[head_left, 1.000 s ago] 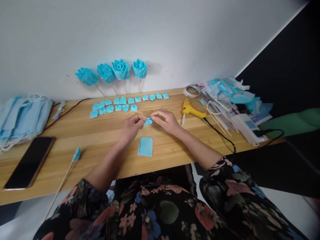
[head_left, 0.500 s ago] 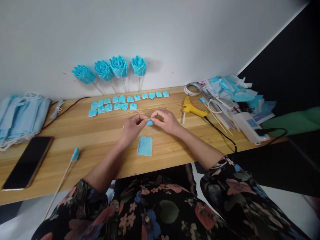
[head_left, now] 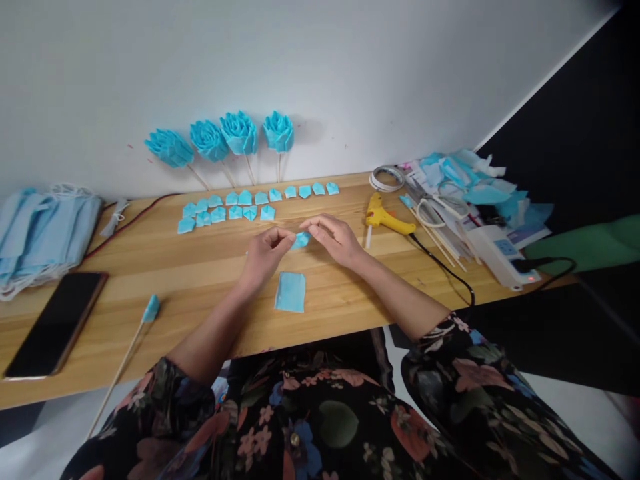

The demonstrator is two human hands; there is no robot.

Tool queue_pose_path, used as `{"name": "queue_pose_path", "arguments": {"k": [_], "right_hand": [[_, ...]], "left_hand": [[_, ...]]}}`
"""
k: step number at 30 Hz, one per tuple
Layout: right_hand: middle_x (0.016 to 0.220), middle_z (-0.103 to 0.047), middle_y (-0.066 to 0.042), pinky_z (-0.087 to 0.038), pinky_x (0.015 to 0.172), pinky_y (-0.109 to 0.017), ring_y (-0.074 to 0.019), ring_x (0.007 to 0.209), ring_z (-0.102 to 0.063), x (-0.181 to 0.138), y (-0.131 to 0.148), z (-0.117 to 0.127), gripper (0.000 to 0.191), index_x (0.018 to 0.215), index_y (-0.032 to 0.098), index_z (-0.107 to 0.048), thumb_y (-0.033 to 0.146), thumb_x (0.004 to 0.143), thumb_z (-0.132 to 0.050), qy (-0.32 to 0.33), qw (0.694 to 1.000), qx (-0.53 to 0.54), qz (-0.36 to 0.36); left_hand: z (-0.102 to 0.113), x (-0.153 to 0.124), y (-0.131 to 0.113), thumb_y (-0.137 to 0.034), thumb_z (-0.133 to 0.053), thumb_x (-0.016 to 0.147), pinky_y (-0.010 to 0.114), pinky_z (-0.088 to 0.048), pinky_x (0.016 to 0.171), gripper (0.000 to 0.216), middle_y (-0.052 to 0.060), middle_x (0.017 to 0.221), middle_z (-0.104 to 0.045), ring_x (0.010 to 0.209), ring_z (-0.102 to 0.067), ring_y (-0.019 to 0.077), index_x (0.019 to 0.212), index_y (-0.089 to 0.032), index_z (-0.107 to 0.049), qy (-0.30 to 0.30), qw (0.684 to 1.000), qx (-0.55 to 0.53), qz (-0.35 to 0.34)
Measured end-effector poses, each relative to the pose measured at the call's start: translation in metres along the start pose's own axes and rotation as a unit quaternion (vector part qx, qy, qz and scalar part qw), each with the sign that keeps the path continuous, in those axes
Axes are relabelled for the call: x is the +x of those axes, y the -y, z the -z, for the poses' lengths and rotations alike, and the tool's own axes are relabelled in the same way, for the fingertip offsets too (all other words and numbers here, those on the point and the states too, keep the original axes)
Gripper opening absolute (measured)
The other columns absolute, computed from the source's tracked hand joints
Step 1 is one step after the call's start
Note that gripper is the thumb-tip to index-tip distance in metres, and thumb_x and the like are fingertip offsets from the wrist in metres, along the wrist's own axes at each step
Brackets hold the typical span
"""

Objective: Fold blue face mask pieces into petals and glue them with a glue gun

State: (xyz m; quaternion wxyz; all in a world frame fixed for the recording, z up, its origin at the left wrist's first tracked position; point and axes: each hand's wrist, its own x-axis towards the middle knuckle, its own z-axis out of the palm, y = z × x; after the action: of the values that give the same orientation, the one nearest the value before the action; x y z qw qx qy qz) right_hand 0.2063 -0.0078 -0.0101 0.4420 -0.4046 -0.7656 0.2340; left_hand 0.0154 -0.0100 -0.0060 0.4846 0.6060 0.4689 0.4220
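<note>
Over the middle of the wooden desk (head_left: 165, 280), my left hand (head_left: 265, 253) and my right hand (head_left: 334, 239) pinch a small folded blue piece (head_left: 301, 240) between their fingertips. Just below them a blue rectangle of mask fabric (head_left: 291, 291) lies flat. Behind the hands, two rows of several folded blue petals (head_left: 250, 203) are laid out. Several blue fabric roses on sticks (head_left: 225, 137) lean against the white wall.
A yellow glue gun (head_left: 383, 218) with a black cord lies right of my hands. Scissors, sticks, tape and blue scraps (head_left: 465, 193) crowd the right end. A stack of face masks (head_left: 43, 230), a phone (head_left: 55, 323) and a blue-tipped stick (head_left: 133, 347) lie left.
The fingers have shifted on the small blue piece, and my right fingers now lie a little straighter. The camera tilted slightly; nothing else on the desk moved.
</note>
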Motion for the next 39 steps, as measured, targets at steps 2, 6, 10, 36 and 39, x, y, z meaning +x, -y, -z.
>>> {"name": "queue_pose_path", "arguments": {"k": [2,6,10,36,39], "right_hand": [[0.089,-0.071,-0.003,-0.046,0.08,-0.032,-0.0167,0.085,-0.064,0.0,0.0,0.0,0.021,0.096,0.022,-0.065,0.038,0.095,-0.051,0.008,1.0,-0.005,0.0],[0.084,-0.069,-0.002,-0.046,0.079,-0.032,-0.0167,0.081,-0.063,0.0,-0.003,-0.003,0.013,0.09,0.021,-0.065,0.031,0.091,-0.056,0.003,1.0,-0.027,0.008],[0.08,-0.068,-0.002,-0.046,0.077,-0.031,-0.0164,0.078,-0.062,0.0,-0.004,-0.004,0.013,0.086,0.021,-0.064,0.027,0.091,-0.055,-0.004,0.999,-0.032,0.008],[0.086,-0.07,-0.003,-0.048,0.078,-0.03,-0.0158,0.081,-0.064,-0.001,-0.003,-0.001,0.024,0.087,0.02,-0.066,0.035,0.096,-0.049,0.019,1.0,0.016,-0.008],[0.098,-0.072,-0.004,-0.049,0.082,-0.031,-0.0169,0.09,-0.066,-0.002,-0.004,-0.001,0.025,0.106,0.021,-0.066,0.038,0.093,-0.054,0.025,0.997,0.056,-0.048]], "left_hand": [[0.0,0.0,-0.001,-0.04,-0.064,0.08,0.026,-0.033,0.058,0.025,-0.003,0.06,-0.05,0.058,-0.043,0.0107,0.067,-0.018,-0.06,-0.001,1.0,-0.002,-0.001],[0.001,0.0,-0.001,-0.044,-0.064,0.08,0.025,-0.033,0.057,0.031,-0.003,0.058,-0.05,0.057,-0.043,0.0108,0.064,-0.018,-0.058,0.002,1.0,0.0,-0.006],[0.002,0.0,-0.004,-0.049,-0.059,0.085,0.026,-0.037,0.059,0.041,-0.001,0.058,-0.051,0.059,-0.045,0.0118,0.059,-0.018,-0.055,0.004,1.0,0.006,-0.017],[0.001,0.002,0.002,-0.037,-0.068,0.077,0.025,-0.038,0.062,0.019,-0.002,0.062,-0.054,0.061,-0.047,0.0108,0.072,-0.018,-0.066,0.018,0.997,-0.071,0.016],[0.002,0.003,0.006,-0.036,-0.069,0.077,0.025,-0.038,0.062,0.018,-0.003,0.061,-0.054,0.06,-0.047,0.0104,0.073,-0.019,-0.066,-0.002,0.997,-0.079,0.01]]}}
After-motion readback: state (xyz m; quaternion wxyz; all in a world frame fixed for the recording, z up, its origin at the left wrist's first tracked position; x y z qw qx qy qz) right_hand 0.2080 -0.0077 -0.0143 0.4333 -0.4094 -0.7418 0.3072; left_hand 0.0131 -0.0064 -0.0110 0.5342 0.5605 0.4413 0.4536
